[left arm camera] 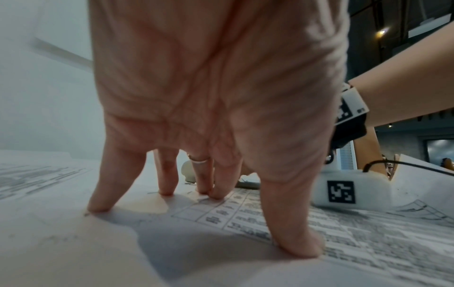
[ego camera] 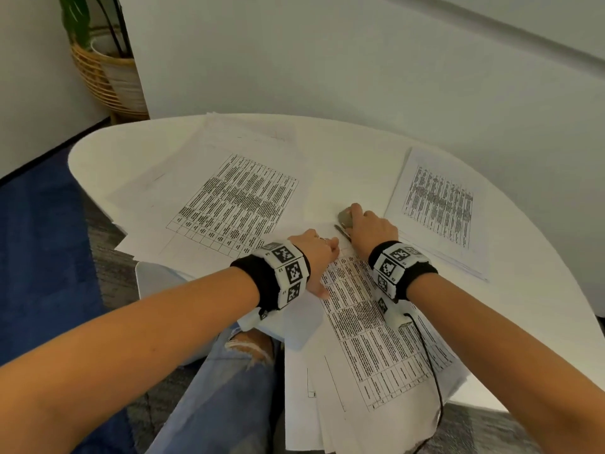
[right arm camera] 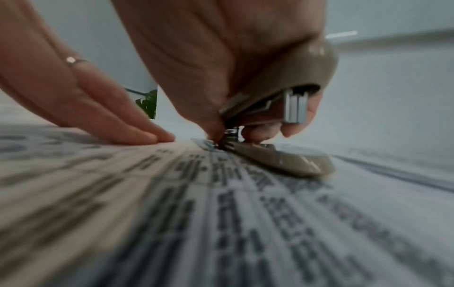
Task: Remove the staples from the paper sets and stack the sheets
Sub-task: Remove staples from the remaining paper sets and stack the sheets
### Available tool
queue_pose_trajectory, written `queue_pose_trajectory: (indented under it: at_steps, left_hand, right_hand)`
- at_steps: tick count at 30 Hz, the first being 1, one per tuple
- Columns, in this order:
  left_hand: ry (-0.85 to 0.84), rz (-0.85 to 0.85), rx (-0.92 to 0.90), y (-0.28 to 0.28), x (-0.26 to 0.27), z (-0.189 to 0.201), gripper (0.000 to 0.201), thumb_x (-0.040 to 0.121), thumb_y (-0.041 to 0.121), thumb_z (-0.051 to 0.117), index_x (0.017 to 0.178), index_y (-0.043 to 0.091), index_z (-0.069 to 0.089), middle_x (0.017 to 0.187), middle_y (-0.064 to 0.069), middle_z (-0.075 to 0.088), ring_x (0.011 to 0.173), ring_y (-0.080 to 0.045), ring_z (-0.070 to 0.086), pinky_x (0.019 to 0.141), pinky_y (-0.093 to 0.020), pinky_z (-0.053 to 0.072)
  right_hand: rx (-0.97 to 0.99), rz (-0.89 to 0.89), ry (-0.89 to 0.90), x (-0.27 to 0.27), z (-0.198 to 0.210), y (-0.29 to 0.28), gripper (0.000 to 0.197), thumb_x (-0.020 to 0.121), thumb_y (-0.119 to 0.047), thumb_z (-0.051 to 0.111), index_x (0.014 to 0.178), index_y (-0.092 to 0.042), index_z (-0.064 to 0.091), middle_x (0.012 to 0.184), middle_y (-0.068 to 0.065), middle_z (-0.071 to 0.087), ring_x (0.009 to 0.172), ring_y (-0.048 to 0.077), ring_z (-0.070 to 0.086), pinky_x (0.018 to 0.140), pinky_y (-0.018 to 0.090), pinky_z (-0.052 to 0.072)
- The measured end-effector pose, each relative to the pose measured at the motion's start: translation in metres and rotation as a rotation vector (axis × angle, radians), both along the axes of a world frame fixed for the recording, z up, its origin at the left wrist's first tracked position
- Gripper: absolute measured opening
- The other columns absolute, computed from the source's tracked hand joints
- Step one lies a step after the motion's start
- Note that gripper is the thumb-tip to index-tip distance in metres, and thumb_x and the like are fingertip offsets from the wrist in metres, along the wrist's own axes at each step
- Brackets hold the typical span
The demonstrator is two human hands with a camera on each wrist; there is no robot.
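A printed paper set lies near the table's front edge and hangs over it. My left hand presses straight, spread fingers down on its top left corner. My right hand grips a beige stapler just beyond that corner. In the right wrist view the stapler is tilted, with its narrow metal end touching the paper set right beside my left fingertips. Any staple there is hidden under the tool and fingers.
A loose spread of printed sheets covers the left of the round white table. A squared stack of sheets lies at the right. A wall stands close behind the table, and a potted plant in a basket is at the far left.
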State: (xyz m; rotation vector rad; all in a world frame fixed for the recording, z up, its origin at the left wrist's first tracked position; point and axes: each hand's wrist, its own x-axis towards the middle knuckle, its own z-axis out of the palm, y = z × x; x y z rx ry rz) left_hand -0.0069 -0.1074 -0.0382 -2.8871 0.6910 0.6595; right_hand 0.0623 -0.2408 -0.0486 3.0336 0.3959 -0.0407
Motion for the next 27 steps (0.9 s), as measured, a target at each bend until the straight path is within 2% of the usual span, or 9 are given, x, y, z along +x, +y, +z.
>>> queue_pose_trajectory:
  at_steps: [4,9,14,19,22,25,27]
  left_hand:
    - [-0.007,0.005,-0.004,0.001,0.001,-0.001,0.096,0.080,0.061,0.061,0.151,0.014,0.016,0.152,-0.004,0.030,0.129,-0.032,0.033,0.096,-0.045,0.047]
    - [-0.005,0.019,-0.004,0.001,0.003,-0.003,0.098,0.079,0.061,0.062,0.151,0.015,0.015,0.151,-0.003,0.031,0.128,-0.031,0.034,0.095,-0.045,0.048]
    - [0.010,-0.001,0.025,-0.002,0.002,0.003,0.098,0.081,0.060,0.061,0.152,0.014,0.012,0.156,-0.003,0.021,0.131,-0.032,0.032,0.100,-0.044,0.044]
    - [0.007,0.013,0.017,-0.003,0.000,0.008,0.101,0.078,0.061,0.064,0.151,0.010,0.015,0.152,-0.007,0.031,0.126,-0.032,0.040,0.097,-0.041,0.046]
    - [0.002,-0.002,0.008,-0.001,-0.002,0.010,0.098,0.080,0.059,0.062,0.151,0.011,0.015,0.155,-0.007,0.024,0.128,-0.032,0.036,0.100,-0.040,0.043]
    - [0.013,-0.032,-0.032,0.003,-0.002,0.014,0.093,0.082,0.056,0.062,0.151,0.014,0.016,0.157,-0.004,0.020,0.133,-0.032,0.031,0.105,-0.043,0.038]
    - [0.044,-0.050,-0.047,0.004,-0.004,0.018,0.091,0.085,0.053,0.061,0.153,0.017,0.014,0.160,0.001,0.008,0.139,-0.032,0.023,0.109,-0.044,0.031]
  right_hand:
    - [-0.030,0.079,-0.015,0.009,0.002,0.000,0.031,0.097,-0.025,0.040,0.128,-0.020,0.036,0.109,0.009,0.058,0.092,0.030,0.058,0.067,0.034,0.038]
    - [0.049,-0.047,-0.009,0.008,-0.005,0.002,0.030,0.098,-0.030,0.038,0.122,-0.013,0.039,0.102,0.011,0.064,0.088,0.031,0.060,0.065,0.032,0.035]
    - [0.096,-0.146,0.023,0.005,-0.003,0.010,0.031,0.098,-0.029,0.040,0.122,-0.010,0.039,0.108,0.013,0.062,0.097,0.032,0.059,0.068,0.032,0.036]
    - [0.188,-0.252,0.096,0.006,0.003,0.017,0.035,0.097,-0.032,0.042,0.122,-0.008,0.040,0.115,0.015,0.060,0.104,0.033,0.058,0.075,0.036,0.042]
    - [0.246,-0.278,0.147,0.009,0.008,0.016,0.039,0.097,-0.035,0.041,0.124,-0.007,0.038,0.118,0.017,0.059,0.105,0.034,0.058,0.080,0.039,0.046]
    - [0.267,-0.270,0.149,0.008,0.010,0.007,0.041,0.097,-0.037,0.040,0.126,-0.008,0.038,0.117,0.018,0.059,0.103,0.035,0.059,0.075,0.036,0.044]
    - [0.288,-0.283,0.148,0.007,0.008,0.001,0.041,0.097,-0.038,0.041,0.126,-0.009,0.038,0.115,0.017,0.060,0.100,0.035,0.059,0.074,0.036,0.045]
